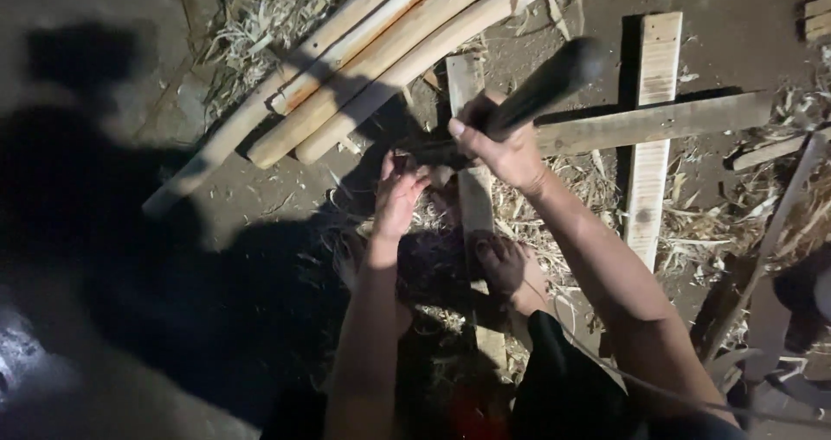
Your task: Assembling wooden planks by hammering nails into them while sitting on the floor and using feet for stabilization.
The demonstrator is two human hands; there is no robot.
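Hands working over a plank on the dirt floor.
I am seeing the right hand [506, 150] clenching a dark club [554, 81], the left hand [398, 193] pinching something unclear beside the plank [474, 206], near pale poles [372, 68].

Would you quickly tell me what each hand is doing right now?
Left hand: fingers on the wooden slat, grip cannot be told.
Right hand: closed around a dark tool handle.

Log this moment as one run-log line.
right hand: grips dark tool handle | left hand: on crossed planks | bare foot: on plank | peeled poles: beside
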